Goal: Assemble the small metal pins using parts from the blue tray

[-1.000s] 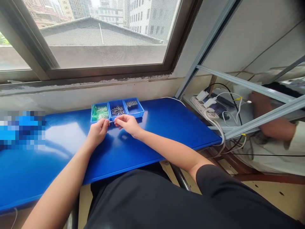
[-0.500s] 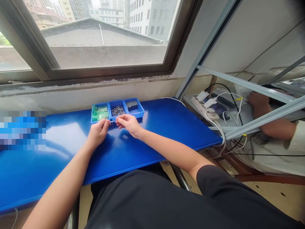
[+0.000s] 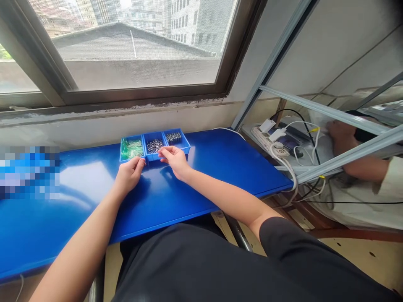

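My left hand is closed in a pinch just in front of the green-filled compartment; what sits between its fingertips is too small to make out. At the front edge of the middle compartment, my right hand has thumb and forefinger together, and I cannot see clearly what they hold. A blue three-part bin stands before both hands. Its left part has a green bag with small pale pieces, its middle part a heap of small dark metal pins, its right part rows of small metal cylinders.
The glossy blue table runs along the wall under a window. A blurred-out blue item lies at the left. Right of the table are a metal frame, a power strip with cables, and another person's arm.
My right hand has moved right and slightly away from me, parting from my left hand. A thin, shiny piece seen between the hands earlier no longer shows clearly. My left hand stays in place.
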Motion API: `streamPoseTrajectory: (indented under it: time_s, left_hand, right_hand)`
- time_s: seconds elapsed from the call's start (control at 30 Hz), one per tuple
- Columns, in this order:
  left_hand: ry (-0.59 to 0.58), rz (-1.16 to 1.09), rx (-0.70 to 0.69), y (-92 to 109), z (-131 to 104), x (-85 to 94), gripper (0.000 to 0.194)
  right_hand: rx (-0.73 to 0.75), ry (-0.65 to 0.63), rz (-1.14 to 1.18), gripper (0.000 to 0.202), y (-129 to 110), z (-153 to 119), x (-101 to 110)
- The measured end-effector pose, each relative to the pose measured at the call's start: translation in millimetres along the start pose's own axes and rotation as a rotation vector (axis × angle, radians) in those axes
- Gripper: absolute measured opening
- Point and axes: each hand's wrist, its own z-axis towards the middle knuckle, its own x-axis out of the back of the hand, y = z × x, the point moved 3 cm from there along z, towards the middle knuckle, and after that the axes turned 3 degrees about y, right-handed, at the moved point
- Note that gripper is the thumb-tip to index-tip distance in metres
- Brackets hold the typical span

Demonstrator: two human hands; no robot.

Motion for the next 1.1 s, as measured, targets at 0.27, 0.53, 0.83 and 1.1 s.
streamPoseTrajectory:
  time_s: [0.27, 0.53, 0.83, 1.1]
  left_hand:
    - [-0.001, 0.004, -0.012, 1, 0, 0.2, 0.032]
    - [-0.009, 0.015, -0.018, 1, 0, 0.2, 0.033]
    - [-0.237, 0.125, -0.048, -3, -3, -16.2, 0.027]
    - [-0.256, 0.232, -0.124, 0, -8, -22.3, 0.038]
  right_hand:
    - [-0.031, 0.003, -0.065, 0.001, -4, -3, -1]
    - [-0.068, -0.103, -0.211, 0.006, 7, -1, -3]
    - [0.413, -0.645, -1.311, 0.013, 1, -19, -8]
    - [0.481, -0.753, -1.5, 0.023, -2, -21, -8]
